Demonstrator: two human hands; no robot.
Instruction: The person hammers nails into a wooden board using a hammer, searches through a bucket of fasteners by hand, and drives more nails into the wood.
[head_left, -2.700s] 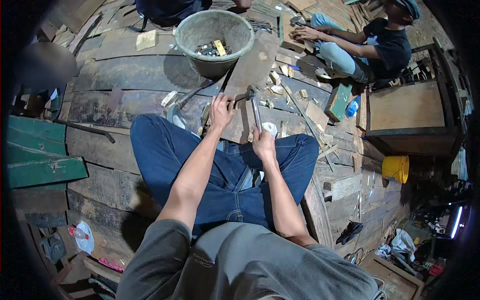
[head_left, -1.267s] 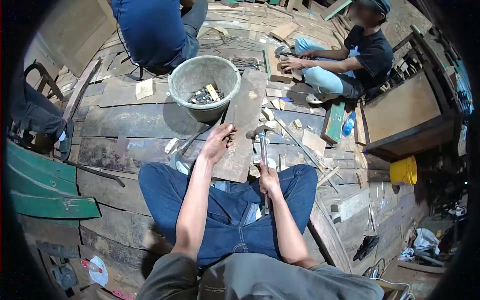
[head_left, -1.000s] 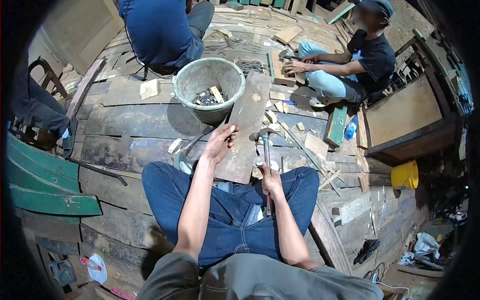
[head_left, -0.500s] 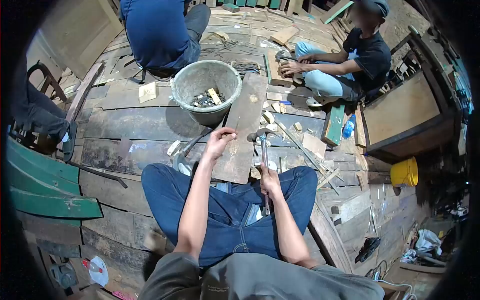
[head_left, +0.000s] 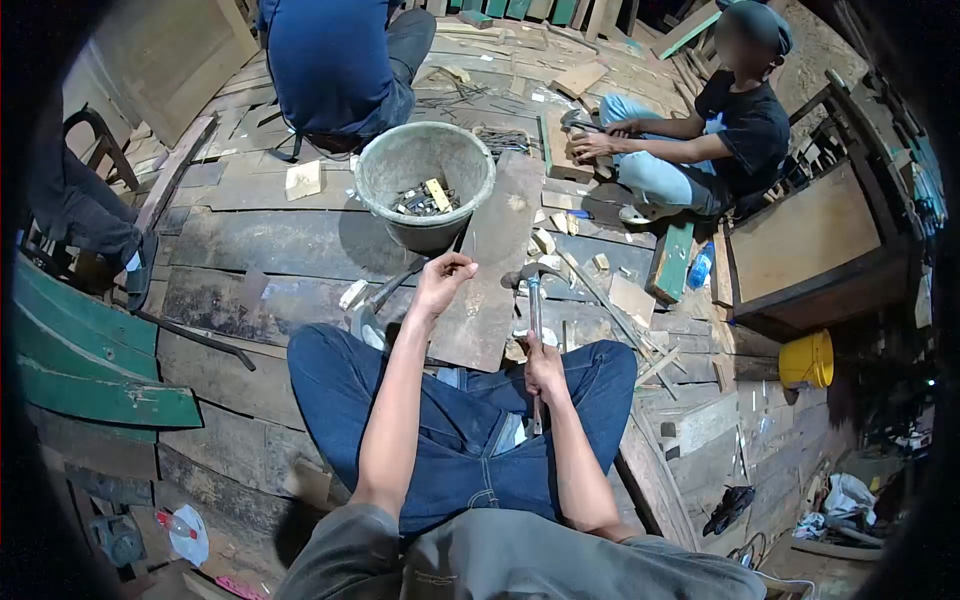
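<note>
My right hand (head_left: 545, 370) is wrapped around the handle of a claw hammer (head_left: 534, 305), held upright over my lap with its metal head at the top. My left hand (head_left: 440, 285) is raised over the near part of a flat wooden board (head_left: 475, 320), thumb and fingers pinched together. Whatever sits in that pinch is too small to make out. The board runs from my lap up beside a grey bucket (head_left: 427, 232), which has small dark pieces and a yellowish block inside. Left of the board lies a dark curved tool (head_left: 385, 292), partly hidden by my left arm.
Wood scraps (head_left: 600, 262) and thin sticks litter the plank floor to the right. A person (head_left: 730, 130) sits at the back right, hands on a wooden block; another in blue (head_left: 325, 70) sits behind the bucket. A yellow bucket (head_left: 806, 360) and green boards (head_left: 100, 370) flank me.
The whole view has shifted slightly, so the bucket and floor appear a little further right. Both hands keep nearly the same pose, and the hammer stays upright.
</note>
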